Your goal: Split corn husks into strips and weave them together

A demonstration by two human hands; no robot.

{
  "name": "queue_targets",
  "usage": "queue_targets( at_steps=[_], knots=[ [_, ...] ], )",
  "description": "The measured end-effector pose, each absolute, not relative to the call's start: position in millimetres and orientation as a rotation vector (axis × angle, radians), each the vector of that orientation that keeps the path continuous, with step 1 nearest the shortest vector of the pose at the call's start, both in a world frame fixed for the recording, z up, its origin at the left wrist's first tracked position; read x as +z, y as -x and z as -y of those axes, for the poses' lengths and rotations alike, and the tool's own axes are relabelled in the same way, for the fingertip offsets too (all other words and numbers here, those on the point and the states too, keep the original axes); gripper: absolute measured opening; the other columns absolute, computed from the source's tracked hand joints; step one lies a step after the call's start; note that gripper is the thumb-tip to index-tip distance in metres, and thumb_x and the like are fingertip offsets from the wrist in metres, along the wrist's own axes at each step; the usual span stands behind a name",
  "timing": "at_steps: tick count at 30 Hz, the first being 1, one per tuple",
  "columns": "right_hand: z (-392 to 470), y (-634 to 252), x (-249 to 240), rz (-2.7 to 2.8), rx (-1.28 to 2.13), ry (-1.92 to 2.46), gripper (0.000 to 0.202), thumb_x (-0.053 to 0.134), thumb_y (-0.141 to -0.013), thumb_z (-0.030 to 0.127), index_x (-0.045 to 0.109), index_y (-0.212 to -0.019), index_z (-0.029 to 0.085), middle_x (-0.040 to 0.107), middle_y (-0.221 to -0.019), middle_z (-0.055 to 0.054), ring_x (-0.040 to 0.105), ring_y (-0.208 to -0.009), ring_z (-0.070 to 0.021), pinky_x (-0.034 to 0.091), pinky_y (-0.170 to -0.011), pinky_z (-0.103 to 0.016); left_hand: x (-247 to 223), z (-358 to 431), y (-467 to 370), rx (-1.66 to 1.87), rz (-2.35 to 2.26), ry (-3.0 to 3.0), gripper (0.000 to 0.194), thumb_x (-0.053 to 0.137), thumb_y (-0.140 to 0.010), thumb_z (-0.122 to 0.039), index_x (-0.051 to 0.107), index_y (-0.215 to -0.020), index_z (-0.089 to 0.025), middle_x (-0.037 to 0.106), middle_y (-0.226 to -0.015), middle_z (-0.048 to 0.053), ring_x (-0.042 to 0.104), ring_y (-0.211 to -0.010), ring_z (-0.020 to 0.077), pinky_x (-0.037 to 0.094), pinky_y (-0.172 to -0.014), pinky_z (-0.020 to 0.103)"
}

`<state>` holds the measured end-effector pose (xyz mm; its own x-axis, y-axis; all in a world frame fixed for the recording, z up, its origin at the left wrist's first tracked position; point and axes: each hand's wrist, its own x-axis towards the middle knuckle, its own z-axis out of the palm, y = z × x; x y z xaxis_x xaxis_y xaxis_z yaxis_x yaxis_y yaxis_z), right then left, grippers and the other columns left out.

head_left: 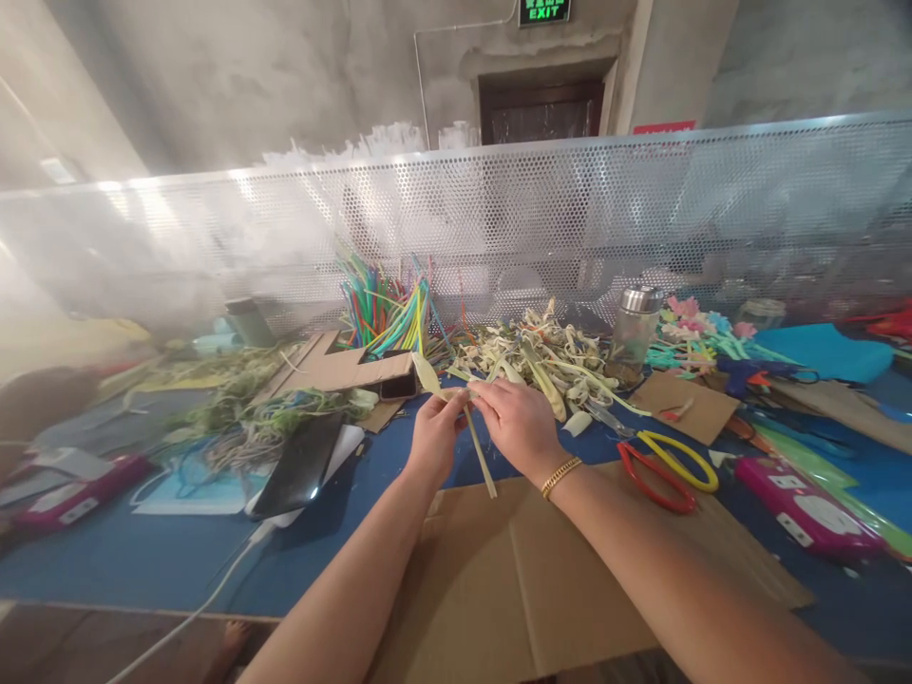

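Just above the cardboard sheet [491, 579], my left hand [433, 439] and my right hand [520, 426] meet at the fingertips. Both pinch a pale strip of dried husk [481, 456]. Its narrow tail hangs down between my hands, while a broader leaf-shaped end [426, 373] sticks up beyond the left fingers. Where the fingers press together, the strip is mostly hidden. Behind my hands lies a heap of similar pale husk pieces [552, 356]. Scissors [666, 465] with red and yellow handles rest right of my right wrist.
Colourful pipe cleaners [385, 309] stand at the back. Left are a black phone [299, 465], a white cable [206, 603] and green-grey fibres [249, 418]. A glass jar [636, 328] and a magenta device [808, 503] stand right. A perforated metal screen [541, 209] borders the table.
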<state>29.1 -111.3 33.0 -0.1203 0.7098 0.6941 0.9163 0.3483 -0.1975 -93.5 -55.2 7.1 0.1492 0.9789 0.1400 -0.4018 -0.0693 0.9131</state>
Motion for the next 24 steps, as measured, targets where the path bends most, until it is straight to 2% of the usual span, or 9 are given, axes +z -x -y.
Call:
queue_targets(
  at_steps=[2,5,7,14,20,24],
  knots=[
    [110.7,-29.8,32.2,1.873,-0.342,1.4,0.031,0.042,-0.097,0.027,0.062,-0.119,0.022,0.07,-0.102,-0.007,0.06,-0.092,-0.0203,0.041,-0.078,-0.031,6.5,54.9,92.8,1.328,-0.728,-1.066,0.032,0.08,-0.057,-0.038,0.065,-0.073,-0.015,0.062,-0.069,0.002,0.054,-0.064,0.0124,0.039,-0.056,0.022],
    [110.2,-30.1,31.5,1.895,-0.357,1.41,0.029,0.043,-0.096,0.026,0.068,-0.109,0.022,0.07,-0.09,-0.007,0.059,-0.09,-0.0208,0.041,-0.078,-0.032,5.7,54.7,92.2,1.324,-0.705,-1.099,0.028,0.08,-0.058,-0.034,0.065,-0.07,-0.014,0.06,-0.064,0.0,0.049,-0.058,0.0098,0.036,-0.053,0.021],
    [109.9,-29.5,31.0,1.901,-0.368,1.414,0.028,0.044,-0.095,0.026,0.07,-0.105,0.022,0.069,-0.085,-0.007,0.058,-0.087,-0.0209,0.04,-0.077,-0.032,5.2,54.5,92.4,1.326,-0.691,-1.091,0.027,0.08,-0.058,-0.033,0.066,-0.072,-0.014,0.061,-0.067,0.0,0.05,-0.06,0.0098,0.036,-0.054,0.021],
    [108.3,-25.9,31.0,1.873,-0.313,1.378,0.024,0.047,-0.093,0.023,0.071,-0.094,0.021,0.071,-0.088,-0.005,0.06,-0.086,-0.0183,0.041,-0.079,-0.03,3.9,52.8,94.9,1.352,-0.69,-1.051,0.034,0.081,-0.059,-0.04,0.066,-0.076,-0.016,0.065,-0.076,0.002,0.057,-0.071,0.0137,0.044,-0.066,0.025],
    [108.4,-26.4,31.8,1.87,-0.411,1.491,0.025,0.048,-0.091,0.021,0.069,-0.077,0.022,0.068,-0.074,-0.004,0.059,-0.076,-0.0174,0.037,-0.069,-0.029,4.0,53.5,95.1,1.386,-0.745,-1.122,0.035,0.079,-0.061,-0.042,0.066,-0.08,-0.016,0.062,-0.076,0.001,0.054,-0.07,0.0134,0.041,-0.063,0.023],
    [108.1,-26.9,31.8,1.868,-0.478,1.568,0.026,0.047,-0.09,0.021,0.065,-0.072,0.021,0.067,-0.074,-0.004,0.058,-0.075,-0.0173,0.034,-0.066,-0.03,4.4,53.7,96.2,1.398,-0.82,-1.325,0.032,0.074,-0.067,-0.044,0.064,-0.081,-0.017,0.061,-0.07,-0.001,0.049,-0.062,0.0114,0.038,-0.058,0.023]
  ],
)
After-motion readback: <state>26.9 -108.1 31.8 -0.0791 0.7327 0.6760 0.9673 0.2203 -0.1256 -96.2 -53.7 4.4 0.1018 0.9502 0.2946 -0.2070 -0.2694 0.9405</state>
